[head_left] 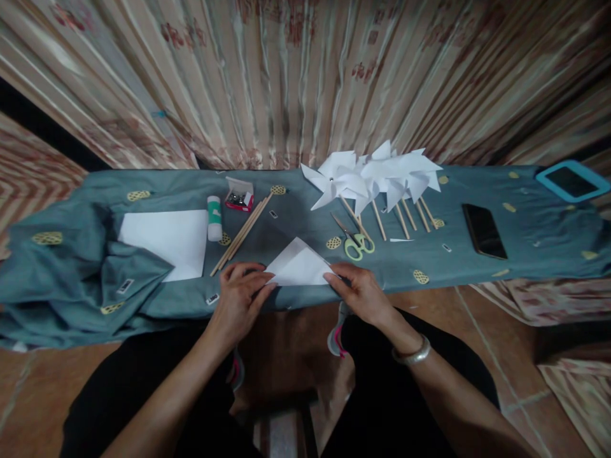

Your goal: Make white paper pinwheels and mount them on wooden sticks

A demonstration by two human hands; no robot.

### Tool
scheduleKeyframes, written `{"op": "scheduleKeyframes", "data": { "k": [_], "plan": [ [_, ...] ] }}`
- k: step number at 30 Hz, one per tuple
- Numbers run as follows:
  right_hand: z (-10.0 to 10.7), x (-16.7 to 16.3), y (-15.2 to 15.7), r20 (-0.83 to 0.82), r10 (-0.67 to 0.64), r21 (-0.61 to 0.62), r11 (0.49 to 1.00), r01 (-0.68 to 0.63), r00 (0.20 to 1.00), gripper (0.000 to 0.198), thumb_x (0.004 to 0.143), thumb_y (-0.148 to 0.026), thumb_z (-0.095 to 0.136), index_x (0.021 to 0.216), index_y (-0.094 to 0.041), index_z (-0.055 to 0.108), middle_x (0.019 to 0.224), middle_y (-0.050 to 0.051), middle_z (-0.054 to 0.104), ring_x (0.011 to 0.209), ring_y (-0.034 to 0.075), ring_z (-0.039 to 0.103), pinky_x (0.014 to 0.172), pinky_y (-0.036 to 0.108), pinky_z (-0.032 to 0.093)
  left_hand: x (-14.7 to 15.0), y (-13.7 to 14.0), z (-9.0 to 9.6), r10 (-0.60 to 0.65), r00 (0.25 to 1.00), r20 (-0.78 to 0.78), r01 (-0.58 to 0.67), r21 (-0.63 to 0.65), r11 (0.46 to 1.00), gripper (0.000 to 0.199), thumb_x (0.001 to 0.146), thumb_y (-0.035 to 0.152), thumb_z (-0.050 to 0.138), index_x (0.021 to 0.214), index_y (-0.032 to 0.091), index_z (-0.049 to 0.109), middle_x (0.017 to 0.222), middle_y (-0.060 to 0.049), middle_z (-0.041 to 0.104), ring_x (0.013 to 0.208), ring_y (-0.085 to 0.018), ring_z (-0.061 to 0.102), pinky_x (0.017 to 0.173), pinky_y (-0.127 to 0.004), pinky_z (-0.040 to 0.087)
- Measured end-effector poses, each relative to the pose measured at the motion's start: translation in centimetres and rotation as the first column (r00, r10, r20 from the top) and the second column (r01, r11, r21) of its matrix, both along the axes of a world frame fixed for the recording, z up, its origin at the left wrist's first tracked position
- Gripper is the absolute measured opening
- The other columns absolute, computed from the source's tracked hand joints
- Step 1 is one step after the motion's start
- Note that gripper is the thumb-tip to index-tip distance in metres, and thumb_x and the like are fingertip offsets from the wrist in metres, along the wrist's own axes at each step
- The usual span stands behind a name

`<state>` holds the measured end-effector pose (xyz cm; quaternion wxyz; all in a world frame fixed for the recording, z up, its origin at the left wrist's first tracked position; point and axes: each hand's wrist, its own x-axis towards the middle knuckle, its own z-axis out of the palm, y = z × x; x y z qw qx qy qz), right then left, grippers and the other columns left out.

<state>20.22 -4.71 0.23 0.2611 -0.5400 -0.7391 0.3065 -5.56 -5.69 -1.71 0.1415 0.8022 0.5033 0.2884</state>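
Observation:
A white sheet of paper (300, 267), folded into a triangle with its point facing away from me, lies at the front edge of the cloth-covered table. My left hand (243, 289) pinches its left corner between thumb and fingers. At the right corner, my right hand (358, 289) grips the paper the same way; a silver bangle circles that wrist. Just beyond the right hand lie scissors (354, 247) with green handles. Several thin wooden sticks (242, 234) rest beyond the left hand.
White paper pinwheels (382, 178) on sticks lie bunched at the back. Left of the sticks are a red box of pins (239, 198), a glue stick (214, 219) and white paper (165, 238), partly under bunched cloth. A phone (484, 230) and a blue-framed tablet (573, 181) sit right.

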Motion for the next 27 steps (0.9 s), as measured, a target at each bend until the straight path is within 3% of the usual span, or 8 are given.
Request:
{"op": "scheduleKeyframes", "data": {
  "k": [5,7,9,11,13,16,20,27],
  "plan": [
    [0.1,-0.5,0.2,0.055,-0.144,0.021,0.989,0.143,0.988,0.017,0.087,-0.032,0.061,0.079,-0.020,0.070,0.075,0.002,0.071,0.067,0.016,0.063,0.064,0.025,0.044,0.2,0.3,0.9,0.059,0.996,-0.059,-0.064,-0.078,0.995,0.030,0.095,0.037,0.047,0.090,0.020,0.072,0.089,-0.005,0.075,0.091,-0.025,0.064,0.088,-0.047,0.038],
    [0.1,-0.7,0.4,0.066,-0.177,0.005,0.984,0.177,0.982,0.015,0.085,-0.031,0.063,0.078,-0.020,0.070,0.074,0.001,0.071,0.066,0.015,0.063,0.064,0.024,0.043,0.3,0.4,1.3,0.089,0.991,-0.097,-0.093,-0.036,0.995,0.027,0.094,0.036,0.050,0.095,0.018,0.070,0.095,-0.008,0.074,0.095,-0.027,0.063,0.088,-0.048,0.039],
    [0.0,-0.7,0.7,0.076,-0.199,-0.015,0.980,0.201,0.977,0.014,0.083,-0.031,0.065,0.077,-0.020,0.070,0.072,0.000,0.070,0.064,0.015,0.062,0.062,0.024,0.042,0.8,0.3,1.7,0.122,0.984,-0.129,-0.113,0.075,0.991,0.029,0.093,0.034,0.052,0.112,0.016,0.064,0.113,-0.013,0.070,0.110,-0.030,0.059,0.093,-0.051,0.039],
    [0.0,-0.8,0.9,0.091,-0.219,-0.037,0.974,0.224,0.971,0.013,0.082,-0.031,0.066,0.075,-0.020,0.070,0.068,0.000,0.069,0.061,0.015,0.061,0.060,0.024,0.041,1.7,-0.2,1.9,0.082,0.981,-0.177,-0.049,0.185,0.981,0.037,0.093,0.026,0.052,0.128,0.015,0.054,0.133,-0.015,0.059,0.130,-0.030,0.047,0.104,-0.052,0.034],
    [0.1,-0.8,1.2,0.108,-0.236,-0.058,0.968,0.243,0.966,0.011,0.080,-0.031,0.068,0.075,-0.021,0.070,0.064,-0.001,0.068,0.058,0.014,0.060,0.058,0.024,0.040,2.9,-0.9,1.5,-0.051,0.968,-0.247,0.108,0.226,0.968,0.038,0.094,0.016,0.046,0.132,0.018,0.050,0.141,-0.012,0.054,0.139,-0.026,0.037,0.113,-0.052,0.024],
    [0.4,-1.0,1.5,0.135,-0.242,-0.079,0.964,0.254,0.961,0.010,0.078,-0.030,0.069,0.073,-0.021,0.070,0.063,-0.001,0.068,0.057,0.014,0.060,0.058,0.024,0.040,4.3,-1.7,0.4,-0.145,0.939,-0.313,0.211,0.190,0.959,0.042,0.094,0.017,0.043,0.137,0.014,0.044,0.144,-0.013,0.050,0.142,-0.024,0.032,0.117,-0.051,0.019],
    [0.8,-1.1,1.9,0.197,-0.228,-0.088,0.965,0.249,0.954,0.010,0.079,-0.029,0.069,0.072,-0.021,0.070,0.065,0.000,0.069,0.059,0.015,0.061,0.059,0.025,0.039,4.8,-1.6,-0.7,-0.135,0.926,-0.353,0.190,0.124,0.974,0.050,0.095,0.026,0.043,0.142,0.011,0.038,0.148,-0.016,0.044,0.143,-0.028,0.030,0.117,-0.055,0.019],
    [1.0,-1.4,2.6,0.270,-0.230,-0.099,0.959,0.264,0.935,0.010,0.078,-0.029,0.070,0.073,-0.021,0.072,0.060,-0.001,0.067,0.052,0.014,0.056,0.056,0.026,0.037,4.7,-1.1,-0.8,-0.121,0.910,-0.395,0.161,0.069,0.985,0.054,0.095,0.036,0.044,0.142,0.011,0.038,0.150,-0.015,0.041,0.142,-0.033,0.030,0.115,-0.058,0.021]
  ]
}}
